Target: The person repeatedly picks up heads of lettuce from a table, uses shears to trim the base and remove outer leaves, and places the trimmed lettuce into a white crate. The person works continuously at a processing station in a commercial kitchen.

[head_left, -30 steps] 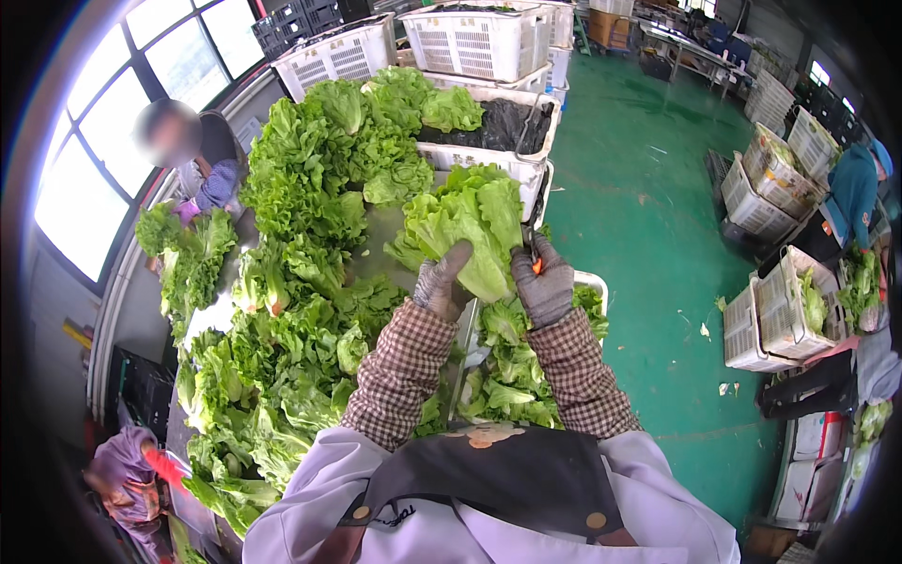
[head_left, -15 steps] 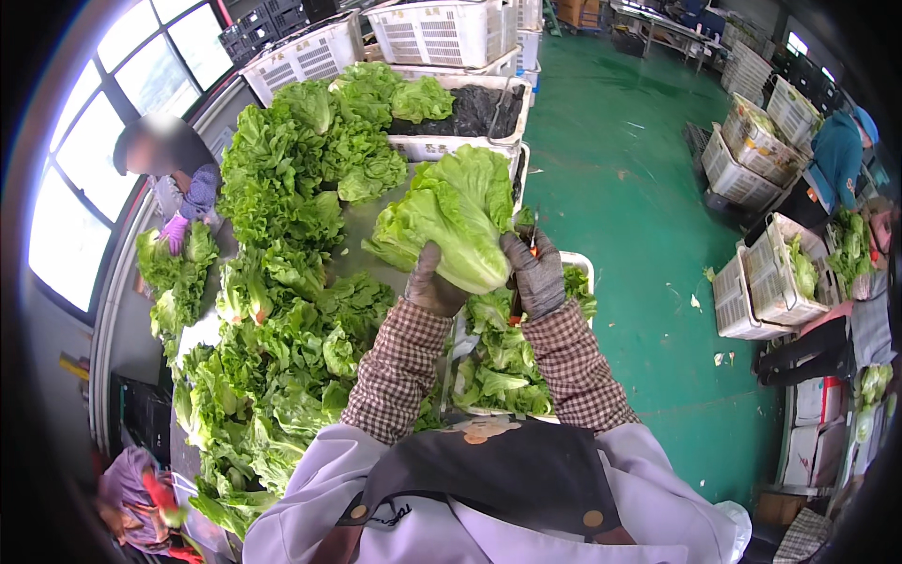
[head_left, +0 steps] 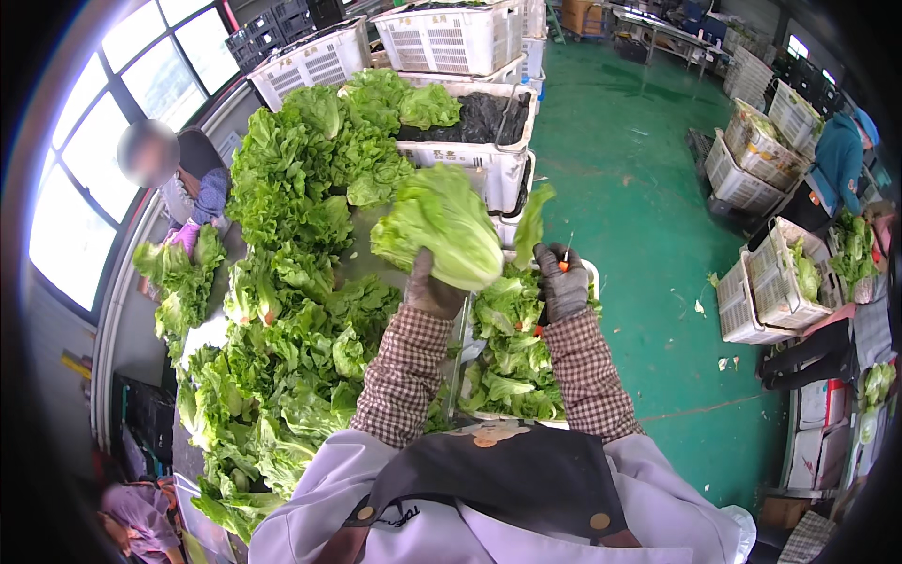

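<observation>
A pale green head of lettuce [head_left: 446,230] rests in my left hand [head_left: 434,288], gloved in grey, its fingers closed round the stem side. To the right, my right hand [head_left: 565,293] is closed round a small orange-handled knife [head_left: 565,264], its short blade pointing up. One loose lettuce leaf [head_left: 532,224] stands up from the same hand, apart from the head; the fingers partly hide its lower end. Below my hands is a white crate [head_left: 595,282] filled with loose lettuce leaves [head_left: 512,362].
Lettuces [head_left: 291,320] are heaped along the metal table [head_left: 368,230] to my left. White crates [head_left: 456,38] are stacked ahead, one lined with black plastic [head_left: 489,117]. A co-worker [head_left: 193,183] handles lettuce across the table; another [head_left: 841,155] works by crates [head_left: 775,282] at right.
My right hand has moved right, away from the lettuce head, with a leaf now separate from it. The head stays in my left hand, turned slightly.
</observation>
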